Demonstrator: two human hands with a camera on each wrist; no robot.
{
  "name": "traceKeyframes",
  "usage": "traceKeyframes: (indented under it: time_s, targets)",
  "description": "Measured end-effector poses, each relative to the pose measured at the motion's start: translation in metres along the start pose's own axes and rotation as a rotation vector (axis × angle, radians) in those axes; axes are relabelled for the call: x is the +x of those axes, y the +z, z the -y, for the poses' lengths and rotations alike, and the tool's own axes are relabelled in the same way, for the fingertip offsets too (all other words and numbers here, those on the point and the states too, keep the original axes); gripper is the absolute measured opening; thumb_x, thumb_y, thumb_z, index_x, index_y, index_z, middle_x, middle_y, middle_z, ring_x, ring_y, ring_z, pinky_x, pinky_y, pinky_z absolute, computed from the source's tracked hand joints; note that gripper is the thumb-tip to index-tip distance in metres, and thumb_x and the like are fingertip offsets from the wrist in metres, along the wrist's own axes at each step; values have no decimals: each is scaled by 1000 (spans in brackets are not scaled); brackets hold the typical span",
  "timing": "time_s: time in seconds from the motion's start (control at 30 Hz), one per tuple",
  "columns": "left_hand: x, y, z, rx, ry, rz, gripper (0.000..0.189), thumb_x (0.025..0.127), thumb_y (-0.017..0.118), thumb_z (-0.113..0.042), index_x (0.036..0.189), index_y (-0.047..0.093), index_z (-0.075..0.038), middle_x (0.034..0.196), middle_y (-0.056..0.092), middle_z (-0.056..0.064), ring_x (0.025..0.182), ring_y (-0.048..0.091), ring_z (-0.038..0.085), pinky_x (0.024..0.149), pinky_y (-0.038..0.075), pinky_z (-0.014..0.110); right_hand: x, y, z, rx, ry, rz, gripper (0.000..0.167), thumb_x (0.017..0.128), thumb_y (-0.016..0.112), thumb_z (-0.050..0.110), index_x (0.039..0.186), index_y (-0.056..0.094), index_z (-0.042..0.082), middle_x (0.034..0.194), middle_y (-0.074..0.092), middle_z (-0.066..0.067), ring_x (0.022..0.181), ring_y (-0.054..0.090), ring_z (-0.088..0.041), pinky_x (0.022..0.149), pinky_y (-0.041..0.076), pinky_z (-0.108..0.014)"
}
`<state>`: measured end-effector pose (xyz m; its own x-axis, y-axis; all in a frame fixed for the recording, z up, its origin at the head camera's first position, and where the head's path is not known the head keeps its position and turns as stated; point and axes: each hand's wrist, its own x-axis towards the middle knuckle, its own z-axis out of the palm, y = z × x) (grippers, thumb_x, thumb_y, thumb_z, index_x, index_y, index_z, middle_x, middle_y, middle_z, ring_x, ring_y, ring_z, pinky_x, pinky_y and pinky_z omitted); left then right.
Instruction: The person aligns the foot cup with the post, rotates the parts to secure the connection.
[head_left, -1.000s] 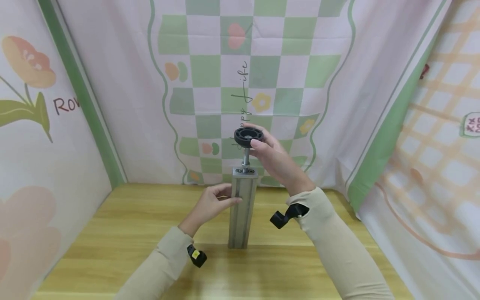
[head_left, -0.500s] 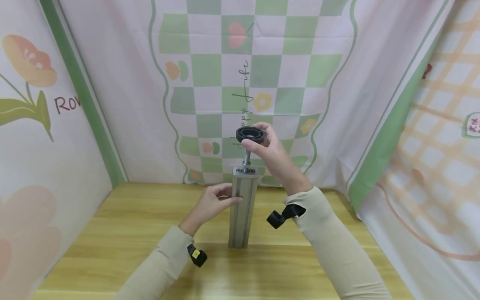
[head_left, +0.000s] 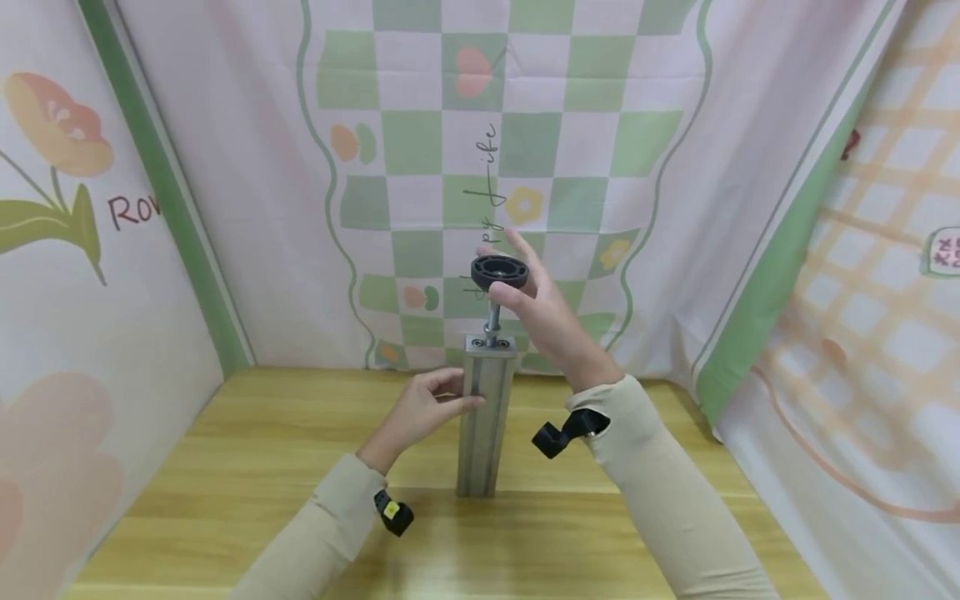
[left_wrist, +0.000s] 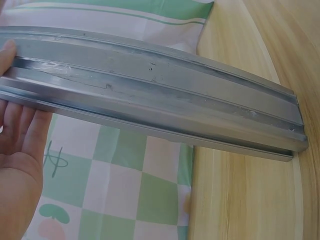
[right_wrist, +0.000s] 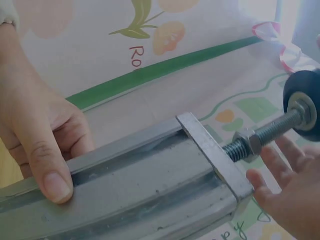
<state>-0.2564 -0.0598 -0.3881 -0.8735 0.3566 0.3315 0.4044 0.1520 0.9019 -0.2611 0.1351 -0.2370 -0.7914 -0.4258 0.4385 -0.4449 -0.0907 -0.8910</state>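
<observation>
An aluminium profile stands upright on the wooden table. Its end plate carries a threaded rod with a hex nut, topped by a black round levelling foot. My left hand grips the profile's upper half, thumb on the near face and fingers behind. Up at the foot, my right hand has its thumb on the near rim, while its fingers reach round the far side, one stretched upward. In the right wrist view, the lower fingers spread loosely beside the rod.
The wooden table spreads around the profile's base. A checked curtain hangs close behind, and printed cloths enclose both sides. Each wrist wears a black camera mount.
My right hand's thumb moves left along the foot's rim, then slightly back. Its fingers bend in, then stretch up again. The left hand and the profile stay in place.
</observation>
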Motion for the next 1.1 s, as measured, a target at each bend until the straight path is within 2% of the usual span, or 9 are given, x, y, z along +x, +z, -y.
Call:
traceKeyframes:
  time_s: [0.1, 0.2, 0.33, 0.43, 0.63, 0.87, 0.93, 1.1]
  targets:
    - [1, -1, 5, -6, 6, 2, 20, 89, 79, -24, 86, 63, -13, 87, 64, 2, 87, 68, 18, 75, 55, 33, 5, -4, -4, 134, -39, 113, 114, 84, 73, 60, 162, 4, 15, 163, 25, -11, 147, 27, -26, 118, 22, -49]
    - [1, -2, 7, -5, 22, 7, 23, 88, 80, -29, 86, 63, -14, 87, 64, 3, 88, 68, 18, 74, 56, 34, 7, -7, -6, 222, -34, 194, 112, 86, 71, 58, 161, 2, 12, 165, 18, -13, 150, 17, -28, 115, 23, -47]
    - [1, -3, 8, -4, 32, 14, 25, 88, 79, -34, 86, 63, -14, 88, 65, 4, 89, 69, 19, 76, 56, 35, 7, -10, -9, 282, -52, 277, 100, 93, 62, 52, 161, 2, 11, 165, 15, -15, 150, 15, -31, 112, 26, -44]
    - [1, -3, 8, -5, 30, 14, 27, 88, 79, -36, 86, 63, -14, 88, 65, 4, 89, 69, 19, 75, 56, 35, 7, -11, -10, 342, -62, 307, 94, 95, 60, 45, 161, 4, 9, 165, 15, -16, 149, 19, -31, 113, 28, -44]
    - [1, -3, 6, -3, 45, 18, 32, 88, 79, -39, 84, 61, -14, 84, 61, 5, 84, 67, 19, 69, 54, 33, 7, -12, -11, 431, -41, 290, 93, 91, 67, 36, 159, 12, 3, 161, 25, -17, 145, 28, -30, 110, 34, -39]
    - [0, -3, 6, -4, 27, 14, 25, 88, 79, -37, 89, 66, -16, 90, 65, 4, 89, 69, 18, 74, 57, 33, 9, -11, -14, 411, -55, 226, 93, 89, 71, 34, 156, 18, -2, 149, 45, -10, 136, 41, -28, 101, 40, -35]
    - [0, -3, 6, -9, 21, 14, 26, 88, 79, -38, 89, 66, -15, 89, 64, 4, 89, 69, 18, 73, 57, 33, 10, -10, -14, 406, -55, 197, 91, 88, 75, 35, 154, 24, -2, 146, 48, -8, 133, 43, -26, 98, 42, -35]
    - [0, -3, 7, -12, 28, 16, 31, 88, 79, -39, 85, 61, -13, 85, 61, 4, 85, 68, 18, 70, 55, 32, 9, -7, -14, 382, -64, 136, 77, 85, 81, 34, 145, 42, 7, 144, 48, -12, 128, 44, -26, 99, 44, -31]
